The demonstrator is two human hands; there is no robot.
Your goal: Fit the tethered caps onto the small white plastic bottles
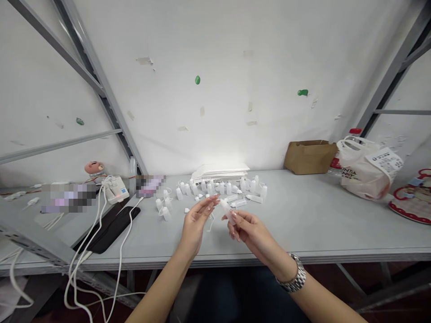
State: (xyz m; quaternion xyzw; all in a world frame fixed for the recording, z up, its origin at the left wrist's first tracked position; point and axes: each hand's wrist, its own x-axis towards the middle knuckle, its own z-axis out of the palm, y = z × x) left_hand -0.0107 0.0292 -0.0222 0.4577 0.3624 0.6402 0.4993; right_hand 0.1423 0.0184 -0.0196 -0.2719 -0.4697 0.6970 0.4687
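My right hand [247, 226] is closed around a small translucent white squeeze bottle [227, 210], which tilts with its top up and to the left. Just left of the bottle's top, my left hand [198, 217] has its thumb and fingertips pinched together; whatever they hold is too small to make out. A thin white strip [211, 223] hangs below those fingertips. Behind both hands, several similar bottles [179, 194] stand on the grey table [303, 220], and a few, such as one bottle [239, 203], lie on their sides. Small white caps [187, 210] lie among them.
A stack of white sheets [220, 171] lies against the wall. To the right are a brown cardboard box [310, 157], a white plastic bag [365, 172] and a red checked item [412, 202]. White cables [97, 224], a power strip [117, 189] and a black pouch [112, 231] occupy the left.
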